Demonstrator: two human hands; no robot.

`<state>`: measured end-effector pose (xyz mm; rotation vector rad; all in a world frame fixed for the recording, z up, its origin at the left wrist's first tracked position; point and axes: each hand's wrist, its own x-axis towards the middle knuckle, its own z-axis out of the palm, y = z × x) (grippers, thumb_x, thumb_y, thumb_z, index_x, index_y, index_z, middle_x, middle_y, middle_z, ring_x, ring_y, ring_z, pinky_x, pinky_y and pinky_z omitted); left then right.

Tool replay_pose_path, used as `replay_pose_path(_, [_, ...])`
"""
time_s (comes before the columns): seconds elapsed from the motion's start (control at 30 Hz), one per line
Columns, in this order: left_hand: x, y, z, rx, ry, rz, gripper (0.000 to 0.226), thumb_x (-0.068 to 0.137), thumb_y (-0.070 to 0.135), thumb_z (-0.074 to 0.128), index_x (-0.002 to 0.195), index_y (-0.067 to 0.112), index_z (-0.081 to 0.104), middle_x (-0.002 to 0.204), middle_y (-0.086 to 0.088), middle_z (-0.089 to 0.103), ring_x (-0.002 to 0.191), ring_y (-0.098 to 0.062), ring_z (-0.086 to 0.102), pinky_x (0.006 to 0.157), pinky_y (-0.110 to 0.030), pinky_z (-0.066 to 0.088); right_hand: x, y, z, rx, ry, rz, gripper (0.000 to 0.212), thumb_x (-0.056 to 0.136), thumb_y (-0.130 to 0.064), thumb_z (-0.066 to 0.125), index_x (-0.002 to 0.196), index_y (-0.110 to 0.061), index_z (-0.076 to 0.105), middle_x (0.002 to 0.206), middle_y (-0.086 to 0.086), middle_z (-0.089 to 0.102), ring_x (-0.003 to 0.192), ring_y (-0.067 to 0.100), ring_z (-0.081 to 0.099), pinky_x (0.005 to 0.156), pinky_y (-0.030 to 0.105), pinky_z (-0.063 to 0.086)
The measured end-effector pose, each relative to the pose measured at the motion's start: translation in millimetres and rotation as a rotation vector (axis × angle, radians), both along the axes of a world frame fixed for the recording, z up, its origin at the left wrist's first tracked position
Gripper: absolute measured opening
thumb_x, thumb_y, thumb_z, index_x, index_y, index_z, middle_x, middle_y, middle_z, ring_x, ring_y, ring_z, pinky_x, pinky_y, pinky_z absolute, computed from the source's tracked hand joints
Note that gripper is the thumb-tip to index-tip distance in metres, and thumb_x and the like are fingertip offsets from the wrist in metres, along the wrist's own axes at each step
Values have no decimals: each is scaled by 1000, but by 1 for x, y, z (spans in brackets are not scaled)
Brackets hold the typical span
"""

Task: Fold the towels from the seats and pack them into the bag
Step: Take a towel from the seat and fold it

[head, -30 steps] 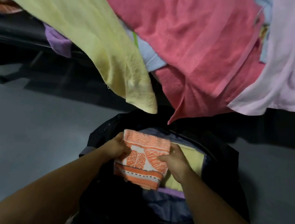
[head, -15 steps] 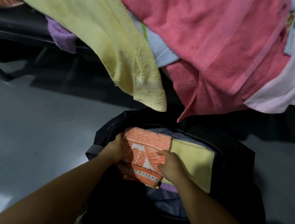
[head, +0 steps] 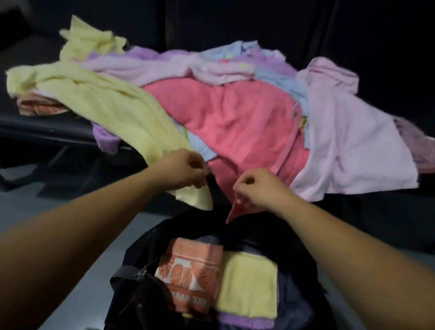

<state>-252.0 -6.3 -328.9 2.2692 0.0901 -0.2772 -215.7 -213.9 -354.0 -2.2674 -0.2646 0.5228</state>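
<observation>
Item: black bag, standing open on the floor just below the seat edge, presumably so folded pieces could go straight in. Contents: orange patterned towel and folded yellow towel, flat, side by side and touching; purple towel edge showing beneath the yellow one. Item: unfolded heap on the seat, comprising long yellow towel, coral towel and pale pink towel, with lilac and blue pieces beneath. Right hand: thumb and fingers pinched on the coral towel's hanging corner, likely to draw it out for folding. Left hand: fingers curled where the long yellow towel and coral towel met; which cloth it held, if any, could not be told.
</observation>
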Motion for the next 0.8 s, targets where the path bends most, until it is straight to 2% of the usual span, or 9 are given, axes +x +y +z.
replay_pose_path(0.1, [13,-10,39,-28,-123,-11,7,88,9,63,90,10,70,80,-5,77,77,-16,74,70,-26,57,16,-17,55,-12,-160,-67,4,83,-3,70,83,-3,73,82,19,73,68,22,64,66,29,53])
replay_pose_path(0.2, [28,-22,58,57,-220,-18,9,89,11,64,96,13,70,86,1,75,80,-13,69,68,-21,50,34,-35,87,-43,-258,-185,30,80,-14,81,107,-8,68,98,4,62,85,21,61,77,35,53])
replay_pose_path(0.3, [44,-30,54,217,-313,2,20,92,13,64,111,13,70,99,-2,68,92,-19,62,71,-25,40,53,-46,85,-132,-288,-269,31,81,-22,78,103,-9,61,92,2,60,76,20,60,57,28,44])
replay_pose_path(0.37, [57,-32,42,241,-320,4,33,92,16,64,125,13,65,118,-9,68,106,-24,63,84,-28,46,65,-46,70,-141,-267,-312,28,81,-25,73,99,-6,65,86,3,62,81,25,65,53,27,39])
replay_pose_path(0.5, [78,-30,12,300,-252,22,55,90,29,72,139,15,52,126,-13,59,114,-30,59,96,-36,46,78,-37,40,-81,-226,-386,40,86,-30,75,117,-7,65,106,11,69,100,32,66,75,31,48])
replay_pose_path(0.6, [87,-26,-2,299,-299,61,50,85,32,77,128,14,58,113,-10,55,98,-27,58,85,-33,45,84,-33,24,-74,-263,-447,18,87,-22,73,88,-6,66,86,9,63,92,32,65,69,29,40])
replay_pose_path(0.67, [89,-23,-3,294,-323,58,37,84,28,79,114,13,64,104,-7,57,91,-23,56,75,-29,39,86,-34,22,-31,-328,-485,22,88,-17,70,71,-8,60,72,4,58,79,29,61,65,29,36])
replay_pose_path(0.73, [89,-23,1,277,-347,56,22,85,24,78,99,12,67,95,-3,62,87,-21,58,69,-28,33,85,-36,30,78,-401,-493,25,90,-17,69,71,-6,57,70,4,57,71,23,54,63,31,35])
replay_pose_path(0.8, [87,-23,8,221,-362,68,18,85,21,78,83,16,61,85,2,63,77,-16,55,61,-26,33,79,-37,49,327,-388,-493,20,89,-13,67,74,-6,57,69,6,53,66,18,47,63,31,36])
